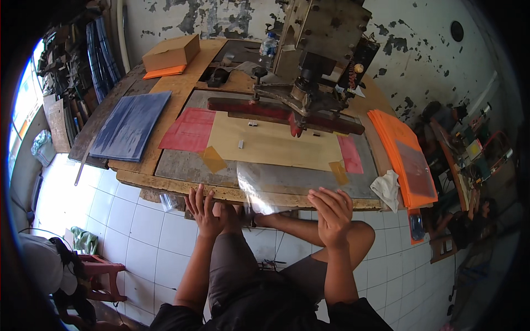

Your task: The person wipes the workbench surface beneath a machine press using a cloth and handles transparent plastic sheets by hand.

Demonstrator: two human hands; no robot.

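At the front edge of the worktable my left hand is raised with its fingers spread, holding nothing that shows. My right hand is at the same edge farther right, its fingers bent and close together at the side of a clear plastic sheet. Glare covers part of that sheet, and its outline toward the right hand is faint. It bends over the table edge from a pale yellow board. Small metal pieces lie on the board, which has red sheets at both ends and amber tape along its front.
A press with a dark red bar stands over the board. Blue sheets lie left, orange folders and a white cloth right. A cardboard box sits at the back left. Other people are at both sides.
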